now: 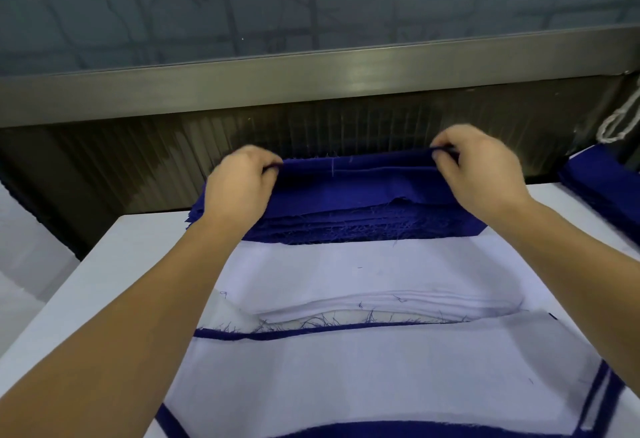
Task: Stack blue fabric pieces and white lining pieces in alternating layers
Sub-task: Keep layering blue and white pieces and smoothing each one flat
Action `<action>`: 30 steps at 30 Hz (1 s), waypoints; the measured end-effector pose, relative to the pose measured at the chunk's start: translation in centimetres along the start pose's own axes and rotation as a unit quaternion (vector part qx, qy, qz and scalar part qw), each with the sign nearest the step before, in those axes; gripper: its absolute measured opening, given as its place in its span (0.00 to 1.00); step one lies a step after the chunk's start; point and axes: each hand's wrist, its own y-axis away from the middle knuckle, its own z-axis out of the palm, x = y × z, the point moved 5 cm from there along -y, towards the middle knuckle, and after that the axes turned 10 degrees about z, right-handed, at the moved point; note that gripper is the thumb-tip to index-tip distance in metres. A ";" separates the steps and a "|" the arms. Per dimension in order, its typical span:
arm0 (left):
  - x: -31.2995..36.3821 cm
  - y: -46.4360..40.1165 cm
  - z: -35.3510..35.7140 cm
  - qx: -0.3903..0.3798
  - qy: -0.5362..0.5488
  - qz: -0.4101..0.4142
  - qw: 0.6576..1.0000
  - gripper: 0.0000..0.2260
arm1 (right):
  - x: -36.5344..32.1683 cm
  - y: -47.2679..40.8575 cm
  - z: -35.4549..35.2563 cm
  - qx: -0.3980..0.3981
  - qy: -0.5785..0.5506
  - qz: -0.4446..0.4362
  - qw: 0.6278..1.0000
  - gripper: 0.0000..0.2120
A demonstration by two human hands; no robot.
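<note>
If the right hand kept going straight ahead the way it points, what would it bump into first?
Probably the dark ribbed wall behind the table. The right hand pinches the far edge of the top blue fabric piece and points away from the person; nothing else shows between, though depth is hard to judge.

Arms: both forearms bare, no sleeves in view.
Left hand (239,185): no glove, no ring.
Right hand (483,174): no glove, no watch.
</note>
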 end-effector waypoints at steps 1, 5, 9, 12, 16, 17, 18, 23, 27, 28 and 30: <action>0.4 0.0 -1.3 0.046 -0.015 0.005 0.999 0.12 | -0.8 0.1 -1.0 0.043 0.002 -0.015 0.999 0.06; 1.9 1.1 -6.3 0.129 0.004 0.017 0.992 0.10 | -3.5 1.5 -4.8 0.117 0.001 -0.066 0.991 0.06; 2.9 5.0 -9.7 0.090 0.081 -0.006 0.993 0.09 | -4.1 4.9 -7.7 0.026 -0.056 -0.044 0.997 0.04; 3.2 8.7 -10.8 -0.012 0.153 0.001 0.988 0.08 | -3.4 7.8 -8.3 -0.143 -0.085 -0.014 0.986 0.03; 2.6 12.4 -9.0 -0.241 0.257 0.003 0.936 0.12 | -1.7 11.6 -6.9 -0.400 -0.157 0.062 0.901 0.08; 2.6 13.1 -8.1 -0.297 0.279 -0.007 0.913 0.11 | -1.3 12.5 -6.2 -0.437 -0.166 0.086 0.880 0.07; 2.7 13.9 -7.3 -0.341 0.293 -0.020 0.893 0.11 | -0.9 13.2 -5.6 -0.455 -0.160 0.100 0.870 0.07; 2.2 16.3 -3.3 -0.429 0.234 -0.066 0.870 0.08 | 0.8 15.8 -2.7 -0.491 -0.061 0.115 0.862 0.05; 1.9 15.6 -3.6 -0.426 0.208 -0.066 0.878 0.04 | 0.9 15.3 -3.2 -0.478 -0.055 0.111 0.870 0.07; 1.8 15.0 -4.0 -0.407 0.189 -0.061 0.892 0.03 | 0.9 14.6 -3.6 -0.447 -0.053 0.105 0.887 0.06; 1.6 13.5 -5.2 -0.323 0.143 -0.062 0.933 0.04 | 0.7 13.2 -4.8 -0.345 -0.031 0.095 0.933 0.05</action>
